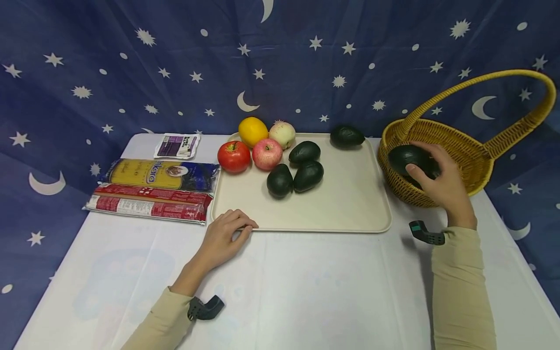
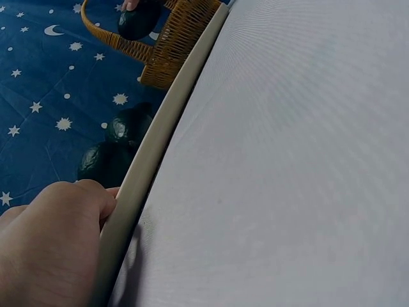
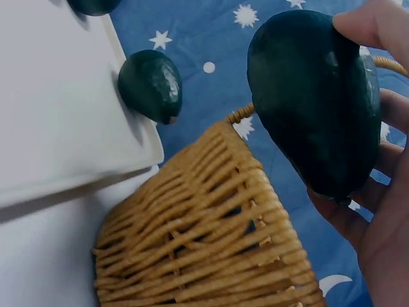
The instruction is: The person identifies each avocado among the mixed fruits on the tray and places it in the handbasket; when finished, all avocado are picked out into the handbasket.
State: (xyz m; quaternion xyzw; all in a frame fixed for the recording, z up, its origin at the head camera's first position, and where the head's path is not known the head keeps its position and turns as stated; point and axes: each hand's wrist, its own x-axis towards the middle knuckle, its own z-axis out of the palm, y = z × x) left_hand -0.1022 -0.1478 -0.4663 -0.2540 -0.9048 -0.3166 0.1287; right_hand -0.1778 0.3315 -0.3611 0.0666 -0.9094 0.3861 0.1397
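Observation:
In the head view my right hand (image 1: 444, 180) holds a dark green avocado (image 1: 408, 158) above the wicker basket (image 1: 389, 187). The right wrist view shows the thumb on one side of this avocado (image 3: 313, 102) and the other fingers around its far side. My left hand (image 1: 227, 238) rests on the front rim of the cream tray (image 1: 332, 214), near its left corner. On the tray lie several more avocados (image 1: 308, 176), a red tomato (image 1: 234, 156), a pinkish apple (image 1: 267, 154), a pale round fruit (image 1: 282, 134) and a yellow fruit (image 1: 253, 131).
Left of the tray lie a blue-and-yellow pasta packet (image 1: 162, 175), a red packet (image 1: 150, 201) and a small purple-and-white sachet (image 1: 177, 146). The basket's tall handle (image 1: 503, 74) arches up at the right. A blue cloth (image 1: 302, 63) with stars and moons hangs behind the white table (image 1: 306, 291).

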